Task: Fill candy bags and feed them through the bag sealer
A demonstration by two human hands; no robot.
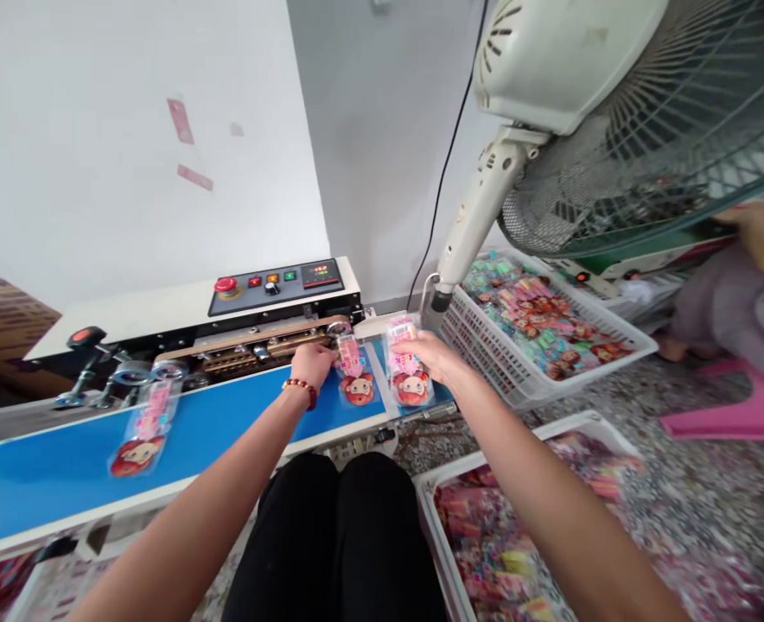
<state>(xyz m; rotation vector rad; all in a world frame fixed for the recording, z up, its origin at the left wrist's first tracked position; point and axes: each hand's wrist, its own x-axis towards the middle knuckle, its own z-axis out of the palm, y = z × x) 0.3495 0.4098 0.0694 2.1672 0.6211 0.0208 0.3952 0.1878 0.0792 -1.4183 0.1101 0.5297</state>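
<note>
A band sealing machine with a blue conveyor belt [226,415] runs in front of me. My left hand [313,364], with a beaded bracelet at the wrist, is closed, its fingertips at the left edge of a clear plastic packet [359,389] by the sealing inlet. This packet shows pink contents and a red-haired cartoon head. In my right hand [424,350] is a similar plastic packet [411,389], gripped near its upper part at the belt's right end. Farther left, another packet [139,453] lies on the belt, its top end at the sealing band.
A control panel [275,285] with a red stop button tops the machine. A large fan [589,130] overhangs the right side. White baskets of packets stand at the back right [525,389] and beside my knees [430,510]. Another person's knee [725,259] and a pink stool [732,402] are far right.
</note>
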